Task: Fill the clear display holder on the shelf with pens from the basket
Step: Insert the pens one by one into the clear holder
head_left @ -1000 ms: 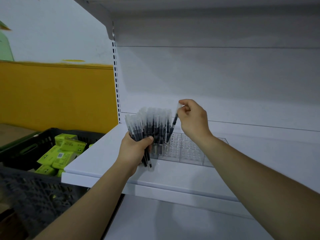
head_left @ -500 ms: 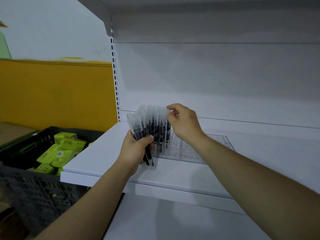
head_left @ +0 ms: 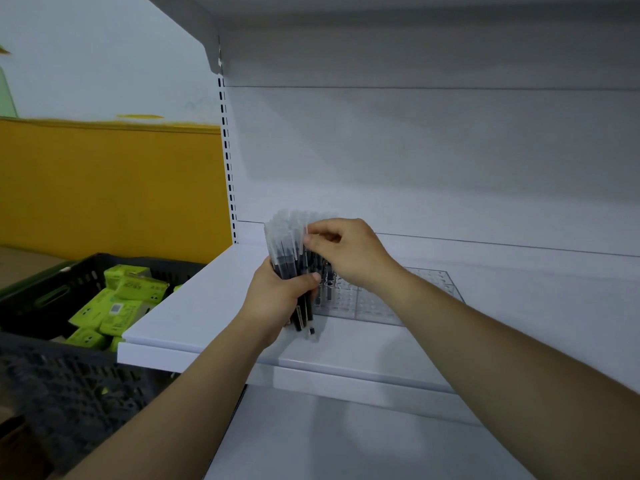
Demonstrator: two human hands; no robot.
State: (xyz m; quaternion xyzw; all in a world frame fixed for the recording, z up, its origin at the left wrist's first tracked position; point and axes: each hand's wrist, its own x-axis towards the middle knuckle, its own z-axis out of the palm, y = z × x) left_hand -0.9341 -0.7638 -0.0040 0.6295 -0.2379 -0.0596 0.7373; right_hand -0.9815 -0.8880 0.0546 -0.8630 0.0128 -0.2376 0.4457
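Note:
My left hand grips a bundle of pens with clear caps and dark barrels, held upright over the white shelf. My right hand pinches the cap end of one pen at the right side of that bundle. The clear display holder, a flat tray of small round holes, lies on the shelf just behind and right of my hands. Several pens stand in its left holes, mostly hidden by my hands. The dark plastic basket sits at the lower left.
The basket holds several lime-green boxes. A second white shelf board lies below, and another shelf overhangs at the top. A slotted upright runs along the shelf's left edge, with a yellow wall beyond.
My right hand has moved left from above the holder to the bundle in my left hand, and now pinches a pen there. The left hand has stayed put.

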